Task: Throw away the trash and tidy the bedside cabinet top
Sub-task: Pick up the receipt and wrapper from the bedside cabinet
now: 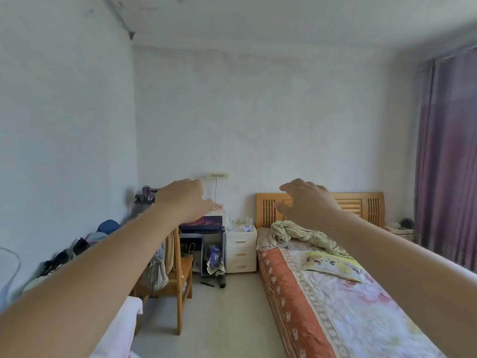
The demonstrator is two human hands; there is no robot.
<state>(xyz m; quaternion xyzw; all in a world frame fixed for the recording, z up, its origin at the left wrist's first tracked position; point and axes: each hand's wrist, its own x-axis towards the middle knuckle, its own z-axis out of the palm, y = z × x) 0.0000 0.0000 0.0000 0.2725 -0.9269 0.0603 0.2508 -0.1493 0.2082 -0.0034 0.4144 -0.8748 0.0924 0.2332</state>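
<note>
A white bedside cabinet (241, 250) with drawers stands far across the room, between a dark desk and the bed's headboard. Small white and clear items (240, 225) clutter its top; they are too small to identify. Both my arms stretch forward at chest height, well short of the cabinet. My left hand (184, 198) hangs palm down with fingers loosely curled and holds nothing. My right hand (304, 200) is also palm down, fingers apart and empty.
A bed (322, 293) with a floral cover and crumpled sheet fills the right side. A wooden chair (178, 275) with a bag stands on the left before the dark desk (204, 229). Clothes pile along the left wall. A tiled aisle (227, 313) runs between chair and bed. Purple curtains hang far right.
</note>
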